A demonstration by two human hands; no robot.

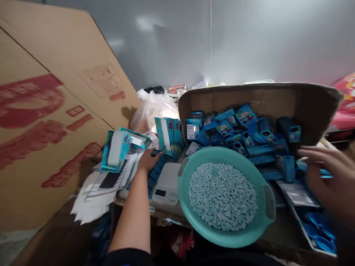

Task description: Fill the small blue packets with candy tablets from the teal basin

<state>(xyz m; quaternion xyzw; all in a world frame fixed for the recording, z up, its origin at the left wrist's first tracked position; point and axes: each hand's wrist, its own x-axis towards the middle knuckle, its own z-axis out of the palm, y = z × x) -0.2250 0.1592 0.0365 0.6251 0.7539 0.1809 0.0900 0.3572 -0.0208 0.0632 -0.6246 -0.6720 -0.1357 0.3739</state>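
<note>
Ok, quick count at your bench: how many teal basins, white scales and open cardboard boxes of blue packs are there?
Teal basin: 1
White scale: 1
Open cardboard box: 1
Total: 3

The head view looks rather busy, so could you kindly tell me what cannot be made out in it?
Right hand: motion blur hides what its fingers touch, in the head view.
Blue printed packets in the brown cardboard box: their small print is too small and blurred to read.
White digital scale: its display is too small to read.
Pale blue pieces in the teal plastic basin: too small to identify.
</note>
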